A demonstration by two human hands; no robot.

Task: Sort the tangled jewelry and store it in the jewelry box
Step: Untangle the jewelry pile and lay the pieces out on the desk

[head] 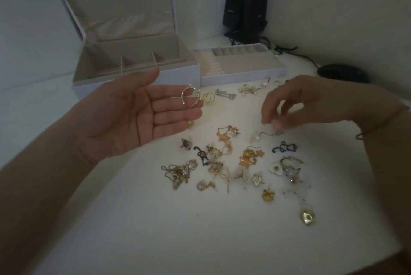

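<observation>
Holding my left hand point(142, 114) flat, palm up, I rest a gold earring point(189, 96) on straight fingers, so it serves as a tray while sorting. My right hand point(295, 105) reaches down, fingertips point(265, 120) curled toward a pale earring point(264, 135); contact is unclear. Loose jewelry point(233, 163) covers the table point(133, 219). Behind it, the box point(133, 61) and tray point(242, 63) stand open, their approach unobstructed.

The jewelry box point(135, 74) lid runs off the picture's top edge. The left hand point(135, 114) covers part of the box's front wall. Motion blur smears the right hand point(289, 105) fingertips point(266, 119), so whether they pinch the pale earring point(258, 138) cannot be told. Both forearms are cut off by the frame.
</observation>
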